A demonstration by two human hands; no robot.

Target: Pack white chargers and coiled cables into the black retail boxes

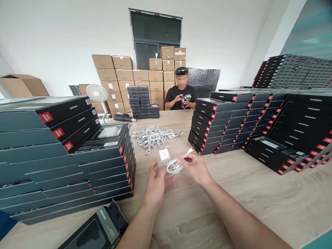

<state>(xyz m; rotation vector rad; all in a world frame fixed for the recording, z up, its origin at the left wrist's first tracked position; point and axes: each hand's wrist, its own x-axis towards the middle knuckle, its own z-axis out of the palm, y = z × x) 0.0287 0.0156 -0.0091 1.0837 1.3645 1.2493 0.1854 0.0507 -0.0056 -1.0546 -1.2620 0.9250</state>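
My left hand [157,180] grips a clear plastic tray [160,159] from its near left side. A white charger block [164,154] sits in the far part of that tray. A coiled white cable [174,166] lies at the tray's near end, with a plug [190,151] sticking out to the upper right. The fingers of my right hand [194,166] pinch the cable near this plug. Beyond the hands, a tangled pile of white cables [153,137] rests on the wooden table [223,193].
Stacked black boxes [111,162] rise on the left, more black boxes [211,128] on the right. One open black box [100,228] lies near my left forearm. Across the table sits a person [181,93] holding a small box. A heat gun [124,118] and a fan [97,92] are far left.
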